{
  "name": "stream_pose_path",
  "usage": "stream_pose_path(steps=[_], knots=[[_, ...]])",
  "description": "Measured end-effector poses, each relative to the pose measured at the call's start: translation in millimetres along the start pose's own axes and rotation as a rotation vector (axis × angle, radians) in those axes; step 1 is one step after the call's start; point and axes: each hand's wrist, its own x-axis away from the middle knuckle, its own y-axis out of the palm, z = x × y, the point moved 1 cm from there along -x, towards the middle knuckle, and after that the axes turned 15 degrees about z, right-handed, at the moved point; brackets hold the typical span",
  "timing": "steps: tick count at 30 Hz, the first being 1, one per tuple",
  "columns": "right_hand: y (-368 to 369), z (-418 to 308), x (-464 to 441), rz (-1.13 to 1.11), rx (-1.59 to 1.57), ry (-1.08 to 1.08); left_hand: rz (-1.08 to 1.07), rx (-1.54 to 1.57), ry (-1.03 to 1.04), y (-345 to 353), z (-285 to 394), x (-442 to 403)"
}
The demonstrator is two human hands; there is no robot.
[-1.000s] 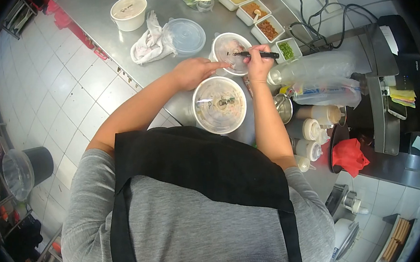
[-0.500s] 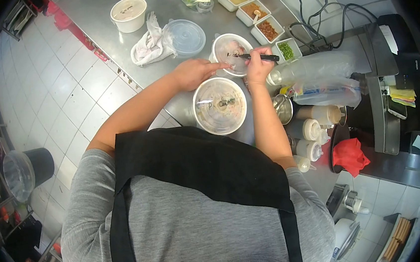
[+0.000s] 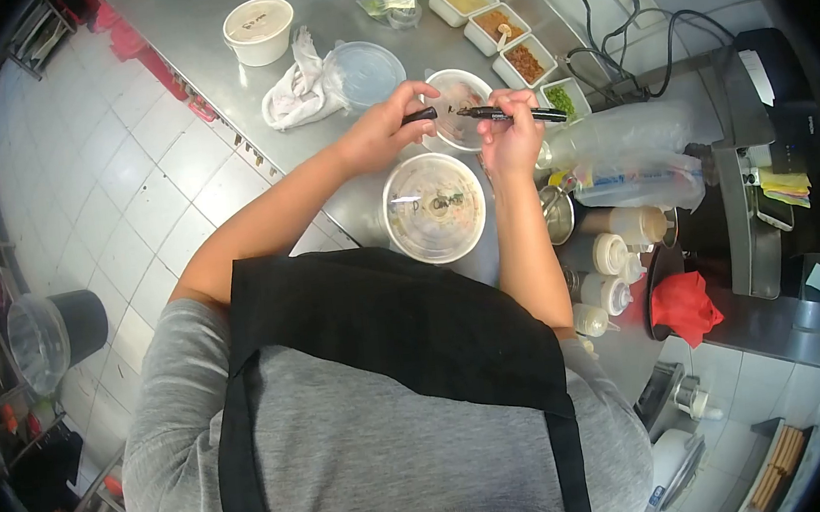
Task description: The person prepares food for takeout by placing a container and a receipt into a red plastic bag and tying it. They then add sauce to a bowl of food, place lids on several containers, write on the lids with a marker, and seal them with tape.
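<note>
My right hand point(image 3: 514, 140) grips a black marker point(image 3: 524, 113), its bare tip pointing left. Between the fingers of my left hand point(image 3: 382, 134) is the marker's black cap point(image 3: 420, 116), a short gap away from the tip. Both hands hover over a lidded bowl point(image 3: 457, 91) with dark writing on its clear lid. Nearer my body stands a larger lidded bowl point(image 3: 435, 225), also written on, with food visible through the lid. Left of my left hand lie a loose clear lid point(image 3: 367, 72) and a white cloth point(image 3: 294, 100).
Another lidded bowl point(image 3: 259, 37) stands at the far left of the steel counter point(image 3: 186, 32). White tubs of toppings, among them chopped greens point(image 3: 560, 99), line the back. At right are bagged cups point(image 3: 623, 130), squeeze bottles point(image 3: 611, 253) and a red cloth point(image 3: 685, 308).
My right hand has lifted the marker off the smaller bowl's lid. My left hand has moved from the bowl's rim up toward the marker and now holds the cap in view.
</note>
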Motion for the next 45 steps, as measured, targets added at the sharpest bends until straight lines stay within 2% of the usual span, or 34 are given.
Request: stream_pose_path(steps=[4,7,8,9,11,13,16,19,22,25,28,30,31,32,34,35,36,37,38,39,40,41,42,43,45], knots=[[13,-3,14,-0.113,0.068,-0.043,0.039,-0.059,0.042,0,22,7],[14,8,21,-0.255,0.182,0.018,0.013,-0.257,0.25,2,34,13],[11,7,22,-0.292,0.235,0.018,0.02,-0.196,0.267,3,34,14],[6,3,25,-0.318,0.287,0.016,0.003,-0.261,0.252,3,36,15],[16,-30,45,-0.242,0.18,0.045,-0.058,-0.395,0.243,-3,50,14],[-3,-51,47,-0.198,0.152,0.082,-0.09,-0.389,0.303,-6,71,16],[-12,-89,75,-0.386,0.387,0.016,-0.203,-0.404,0.327,-5,116,27],[1,-108,125,-0.405,0.505,-0.299,-0.222,-0.267,0.606,7,153,51],[2,-106,156,-0.406,0.52,-0.496,-0.217,-0.071,0.705,13,163,69],[4,-97,177,-0.369,0.485,-0.445,-0.276,-0.115,0.67,3,160,79],[11,-89,195,-0.242,0.409,0.025,-0.205,-0.128,0.673,-2,162,79],[4,-80,194,-0.415,0.666,-0.073,-0.201,-0.265,0.654,-11,169,76],[-2,-73,190,-0.499,0.795,-0.131,-0.148,-0.257,0.656,-13,171,73],[-7,-67,188,-0.526,0.82,-0.102,-0.099,-0.247,0.658,-11,169,70],[-21,-57,178,-0.437,0.865,-0.084,0.003,-0.308,0.627,-19,147,57],[-28,-49,175,-0.379,0.886,-0.068,0.153,-0.274,0.511,-30,134,43],[-34,-38,174,-0.239,0.725,-0.089,0.29,-0.236,0.386,-45,117,27],[-48,-30,169,-0.129,0.759,-0.101,0.523,-0.193,0.34,-64,87,8],[-65,-18,161,0.043,0.647,0.004,0.683,-0.325,0.318,-94,59,-14],[-79,-7,158,0.216,0.53,0.107,0.794,-0.22,0.217,-132,16,-36],[-87,1,159,0.305,0.48,0.132,0.919,-0.318,0.165,-162,3,-42],[-93,8,160,0.391,0.428,0.152,1.087,-0.479,0.019,-180,-7,-49],[-97,12,163,0.473,0.372,0.167,1.123,-0.514,-0.056,-197,-18,-53],[-93,12,168,0.5,0.302,0.316,1.163,-0.547,-0.121,-217,-30,-60],[-78,7,179,0.522,0.143,0.595,1.127,-0.379,-0.146,-261,-78,-82]])
